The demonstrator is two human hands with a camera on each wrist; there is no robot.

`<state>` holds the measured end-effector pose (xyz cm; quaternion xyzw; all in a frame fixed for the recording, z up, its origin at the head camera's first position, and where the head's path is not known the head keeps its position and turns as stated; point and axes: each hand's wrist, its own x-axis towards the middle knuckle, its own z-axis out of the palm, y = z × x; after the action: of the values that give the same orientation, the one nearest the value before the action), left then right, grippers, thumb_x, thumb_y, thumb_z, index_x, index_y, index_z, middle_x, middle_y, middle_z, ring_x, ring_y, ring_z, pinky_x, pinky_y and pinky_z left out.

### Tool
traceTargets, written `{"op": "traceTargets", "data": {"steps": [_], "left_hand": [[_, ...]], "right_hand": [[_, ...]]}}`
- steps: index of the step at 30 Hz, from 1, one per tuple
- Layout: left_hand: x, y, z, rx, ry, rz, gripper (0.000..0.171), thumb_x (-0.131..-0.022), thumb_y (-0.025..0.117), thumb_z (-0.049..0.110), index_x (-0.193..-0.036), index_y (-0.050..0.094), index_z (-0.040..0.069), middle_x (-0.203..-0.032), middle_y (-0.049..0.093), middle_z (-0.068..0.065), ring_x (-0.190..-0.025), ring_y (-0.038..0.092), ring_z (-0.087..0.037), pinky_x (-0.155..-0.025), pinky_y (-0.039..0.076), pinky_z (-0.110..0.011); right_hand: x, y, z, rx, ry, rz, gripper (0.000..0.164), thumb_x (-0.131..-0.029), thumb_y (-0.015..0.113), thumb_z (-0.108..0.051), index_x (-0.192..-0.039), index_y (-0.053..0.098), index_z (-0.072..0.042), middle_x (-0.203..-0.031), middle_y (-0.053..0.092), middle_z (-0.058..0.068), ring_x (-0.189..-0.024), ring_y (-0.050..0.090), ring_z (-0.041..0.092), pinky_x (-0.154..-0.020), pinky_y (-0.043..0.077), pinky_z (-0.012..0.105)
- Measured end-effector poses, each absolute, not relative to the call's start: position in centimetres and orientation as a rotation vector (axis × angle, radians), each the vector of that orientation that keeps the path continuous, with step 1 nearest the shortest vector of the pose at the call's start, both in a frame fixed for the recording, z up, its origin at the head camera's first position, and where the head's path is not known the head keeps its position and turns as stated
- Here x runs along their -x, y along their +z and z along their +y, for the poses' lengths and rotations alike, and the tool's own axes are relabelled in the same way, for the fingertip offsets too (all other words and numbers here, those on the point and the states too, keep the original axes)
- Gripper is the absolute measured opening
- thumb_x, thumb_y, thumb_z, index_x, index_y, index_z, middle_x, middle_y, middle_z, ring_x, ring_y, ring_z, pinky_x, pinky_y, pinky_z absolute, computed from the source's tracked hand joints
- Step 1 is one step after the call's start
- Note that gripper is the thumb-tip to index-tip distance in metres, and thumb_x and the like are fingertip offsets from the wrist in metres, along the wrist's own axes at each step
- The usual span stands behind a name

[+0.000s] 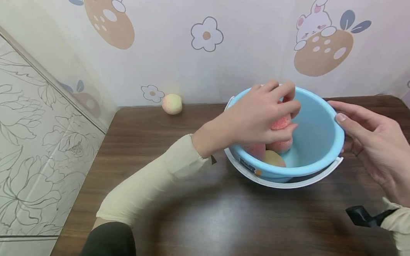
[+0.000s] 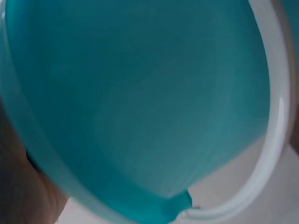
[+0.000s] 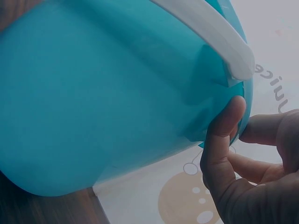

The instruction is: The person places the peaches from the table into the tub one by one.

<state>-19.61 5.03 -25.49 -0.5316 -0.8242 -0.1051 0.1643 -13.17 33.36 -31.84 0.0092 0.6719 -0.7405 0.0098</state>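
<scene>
A light blue bucket [image 1: 316, 126] with a white handle [image 1: 292, 185] stands on the table, holding several pink-and-yellow peaches. Over its left rim reaches my left hand [image 1: 258, 115], with fingers curled round a pink peach [image 1: 281, 122] inside. Below that one lie another pink peach [image 1: 281, 146] and a yellowish one [image 1: 274, 158]. At the right side, my right hand [image 1: 381, 141] pinches the bucket's rim, its thumb on top. In the right wrist view, the right-hand fingers [image 3: 224, 135] sit at the rim near the handle's joint. The bucket wall [image 2: 154, 93] fills the left wrist view.
One pale yellow peach [image 1: 172, 104] sits at the table's back edge, against the patterned wall [image 1: 248, 37]. The brown wooden table [image 1: 203, 220] extends toward me. A floral panel [image 1: 29, 153] borders it on the left.
</scene>
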Motion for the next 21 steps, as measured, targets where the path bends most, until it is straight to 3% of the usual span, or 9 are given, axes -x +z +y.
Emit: {"op": "traceTargets", "data": {"steps": [7, 14, 18, 21], "left_hand": [[19.2, -25.7, 6.4, 1.613, -0.33, -2.419, 0.026, -0.1, 0.057, 0.041, -0.111, 0.07, 0.022, -0.116, 0.057, 0.004, -0.109, 0.051, -0.014, -0.086, 0.044, -0.027], [19.1, -26.3, 7.5, 1.713, -0.245, -2.422, 0.028, -0.101, 0.057, 0.045, -0.113, 0.07, 0.023, -0.117, 0.058, 0.004, -0.107, 0.053, -0.012, -0.089, 0.043, -0.021], [18.8, -26.4, 7.8, 1.729, -0.18, -2.512, 0.029, -0.101, 0.057, 0.051, -0.114, 0.066, 0.027, -0.12, 0.053, 0.007, -0.112, 0.049, -0.009, -0.081, 0.043, -0.019], [18.7, -26.5, 7.8, 1.739, -0.219, -2.549, 0.024, -0.102, 0.057, 0.047, -0.112, 0.065, 0.026, -0.119, 0.05, 0.007, -0.112, 0.047, -0.008, -0.072, 0.042, -0.02]], "right_hand": [[13.1, -31.8, 33.4, -0.011, -2.309, 2.099, 0.044, -0.103, 0.064, -0.009, -0.146, 0.059, -0.013, -0.112, 0.078, -0.003, -0.063, 0.076, 0.022, -0.053, 0.06, 0.033], [13.1, -31.8, 33.3, 0.006, -2.318, 2.102, 0.044, -0.102, 0.064, -0.007, -0.146, 0.059, -0.012, -0.113, 0.078, -0.003, -0.062, 0.075, 0.021, -0.053, 0.06, 0.032], [13.2, -31.8, 33.3, 0.001, -2.285, 2.152, 0.045, -0.102, 0.065, -0.009, -0.146, 0.059, -0.012, -0.112, 0.078, -0.004, -0.062, 0.075, 0.02, -0.052, 0.06, 0.032], [13.2, -31.8, 33.2, -0.007, -2.27, 2.175, 0.045, -0.102, 0.066, -0.011, -0.146, 0.059, -0.012, -0.11, 0.078, -0.004, -0.063, 0.076, 0.02, -0.053, 0.06, 0.033]]}}
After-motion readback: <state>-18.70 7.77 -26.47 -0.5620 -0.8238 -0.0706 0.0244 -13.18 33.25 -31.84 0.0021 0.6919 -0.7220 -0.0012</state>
